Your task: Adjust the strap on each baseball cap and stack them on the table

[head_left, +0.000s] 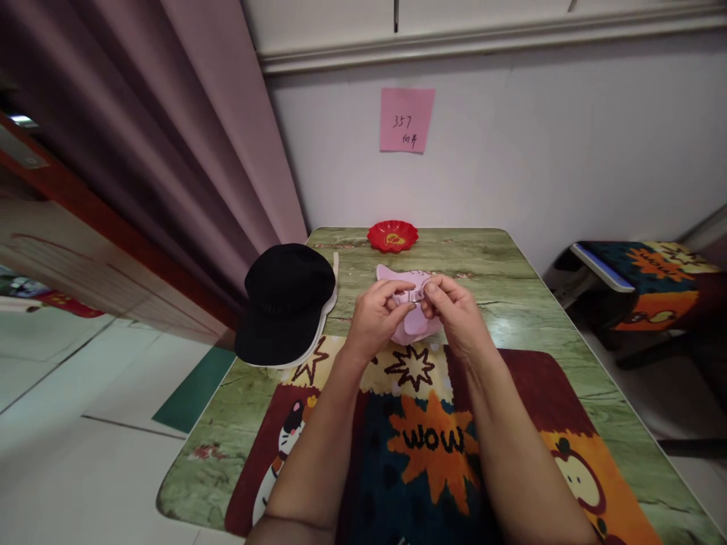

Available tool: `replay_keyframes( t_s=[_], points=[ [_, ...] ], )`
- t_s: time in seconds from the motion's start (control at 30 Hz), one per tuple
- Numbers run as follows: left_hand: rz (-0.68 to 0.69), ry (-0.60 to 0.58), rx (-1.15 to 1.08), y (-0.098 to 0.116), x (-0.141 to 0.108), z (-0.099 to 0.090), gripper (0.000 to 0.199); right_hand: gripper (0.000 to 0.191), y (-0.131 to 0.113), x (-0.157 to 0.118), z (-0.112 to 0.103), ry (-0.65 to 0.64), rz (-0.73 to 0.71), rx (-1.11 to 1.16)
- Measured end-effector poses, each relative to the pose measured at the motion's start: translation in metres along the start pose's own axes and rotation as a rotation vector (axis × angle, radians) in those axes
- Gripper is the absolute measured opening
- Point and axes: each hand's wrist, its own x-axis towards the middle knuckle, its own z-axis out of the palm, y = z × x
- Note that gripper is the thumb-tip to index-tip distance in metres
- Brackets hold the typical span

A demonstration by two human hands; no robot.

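Two bare forearms (315, 446) reach in from the bottom edge of the frame over a patterned mat (391, 496) lettered "WOW", meeting at the centre above a green, marble-look table (482, 284). There, the left hand (372, 314) and the right hand (457, 309) pinch a small shiny piece (414, 296) from either side, thumb and forefinger of each closed on it. Just below the fingers shows a lilac, ear-cornered object (416, 325), partly hidden by the hands; whether the piece is joined to it cannot be told.

The step in hand appears to be close fingertip work on the piece, and the next move would seem to call for a steady left pinch and a fine, light action from the right. Its exact form is too small to read.

At left of centre, a black cap (284, 299) overhangs the table's edge, a pale rim showing beneath it. A red scalloped dish (375, 240) sits at the table's far side, upper centre. On the wall (511, 151) behind, a pink note (407, 117) bears "357". A mauve curtain (221, 98) fills the upper left, above pale floor tiles (73, 469); a second patterned cloth (662, 276) drapes at far right.
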Motion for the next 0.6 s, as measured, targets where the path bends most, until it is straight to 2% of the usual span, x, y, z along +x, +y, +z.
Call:
replay_keyframes(
  t_s=[0.13, 0.27, 0.47, 0.6],
  points=[
    [0.006, 0.001, -0.001, 0.005, 0.0, -0.003, 0.018, 0.039, -0.001, 0.0, 0.001, 0.042, 0.013, -0.082],
    [-0.018, 0.013, -0.033, 0.011, -0.002, -0.002, 0.012, 0.037, -0.002, -0.002, 0.002, 0.039, 0.02, -0.072],
    [-0.265, -0.033, -0.365, 0.015, -0.004, 0.009, 0.025, 0.034, -0.005, -0.002, 0.007, 0.07, 0.014, -0.016],
    [-0.274, -0.014, -0.495, 0.014, -0.003, 0.014, 0.032, 0.033, -0.007, -0.002, 0.008, 0.089, 0.024, 0.005]
  ],
)
